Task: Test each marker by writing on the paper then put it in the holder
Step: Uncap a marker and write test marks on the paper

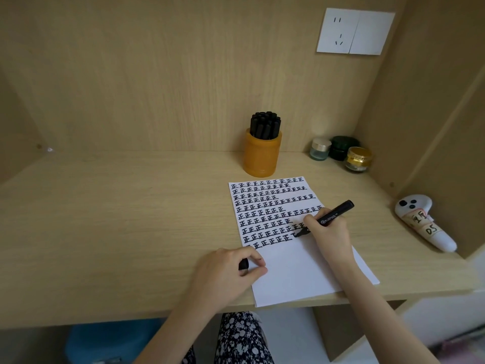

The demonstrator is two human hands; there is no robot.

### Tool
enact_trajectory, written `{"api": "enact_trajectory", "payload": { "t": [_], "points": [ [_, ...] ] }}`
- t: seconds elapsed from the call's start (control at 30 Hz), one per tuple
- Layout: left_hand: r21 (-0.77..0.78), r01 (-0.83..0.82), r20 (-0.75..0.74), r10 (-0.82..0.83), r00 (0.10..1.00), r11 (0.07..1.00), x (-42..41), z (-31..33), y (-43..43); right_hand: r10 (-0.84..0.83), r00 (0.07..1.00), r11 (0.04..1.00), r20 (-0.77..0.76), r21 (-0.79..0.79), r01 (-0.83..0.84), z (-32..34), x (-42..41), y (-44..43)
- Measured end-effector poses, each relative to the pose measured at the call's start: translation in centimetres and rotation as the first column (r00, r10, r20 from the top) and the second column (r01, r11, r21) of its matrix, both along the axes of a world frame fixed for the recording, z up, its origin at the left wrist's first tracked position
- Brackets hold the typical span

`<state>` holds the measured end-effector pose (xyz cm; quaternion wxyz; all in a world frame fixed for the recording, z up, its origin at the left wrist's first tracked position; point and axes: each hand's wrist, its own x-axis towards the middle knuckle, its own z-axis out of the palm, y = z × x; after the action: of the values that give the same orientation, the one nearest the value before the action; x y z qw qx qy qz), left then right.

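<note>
A white sheet of paper (301, 269) lies on the wooden desk, its upper half filled with rows of black written characters. My right hand (328, 232) grips a black marker (334, 215) with its tip touching the paper at the end of a row. My left hand (228, 271) rests on the paper's left edge and pinches the marker's black cap (243, 264). Behind the paper stands an orange holder (262, 156) packed with several black markers (265, 124).
Three small jars (341, 152) stand at the back right corner. A white controller with taped labels (422, 222) lies at the right by the side wall. A wall socket (355, 31) sits above. The desk front edge (131, 315) runs below my arms.
</note>
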<state>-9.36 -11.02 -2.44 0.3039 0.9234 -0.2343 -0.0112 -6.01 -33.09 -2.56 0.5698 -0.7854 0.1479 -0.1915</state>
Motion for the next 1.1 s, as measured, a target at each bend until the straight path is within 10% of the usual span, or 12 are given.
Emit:
{"api": "enact_trajectory", "payload": {
  "t": [1.1],
  "points": [
    [0.008, 0.012, -0.001, -0.012, 1.0, 1.0, 0.16, -0.38, 0.02, -0.001, 1.0, 1.0, 0.024, 0.005, 0.001, -0.09, -0.14, 0.04]
  ]
}}
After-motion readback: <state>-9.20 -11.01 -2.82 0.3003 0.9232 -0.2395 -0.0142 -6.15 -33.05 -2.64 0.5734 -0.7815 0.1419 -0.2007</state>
